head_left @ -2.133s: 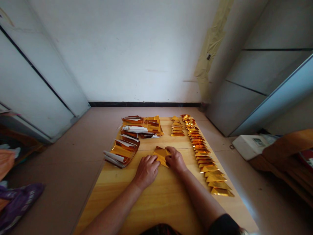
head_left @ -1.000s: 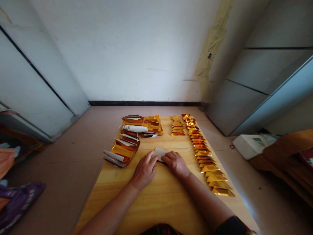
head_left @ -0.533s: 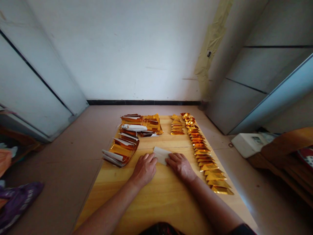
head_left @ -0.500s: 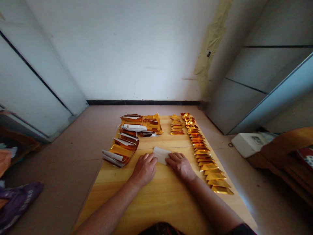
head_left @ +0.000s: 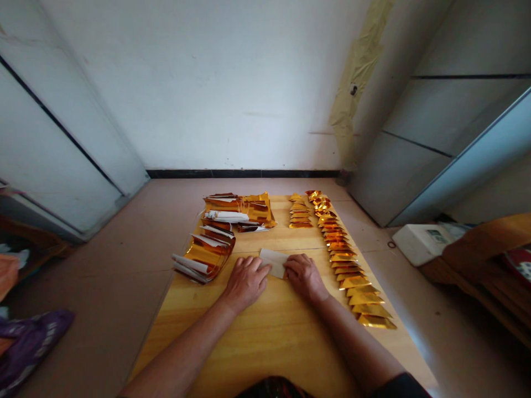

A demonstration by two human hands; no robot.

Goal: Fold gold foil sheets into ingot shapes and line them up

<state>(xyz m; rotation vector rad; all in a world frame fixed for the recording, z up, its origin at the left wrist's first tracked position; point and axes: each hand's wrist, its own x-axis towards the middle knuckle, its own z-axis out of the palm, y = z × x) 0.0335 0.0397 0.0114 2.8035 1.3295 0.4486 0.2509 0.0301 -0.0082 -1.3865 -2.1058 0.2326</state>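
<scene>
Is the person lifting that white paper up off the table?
No, the white paper lies flat on the wooden table between the left hand and the right hand.

"What's that sheet [head_left: 271, 262]?"

"Paper, white side up, lying flat on the wooden table [head_left: 265, 342]."

"Folded?"

"Can't tell from here."

"Anything on it?"

"The left hand [head_left: 245, 283] touches its left edge, and the right hand [head_left: 305, 277] covers its right corner, so it sits between them."
</scene>
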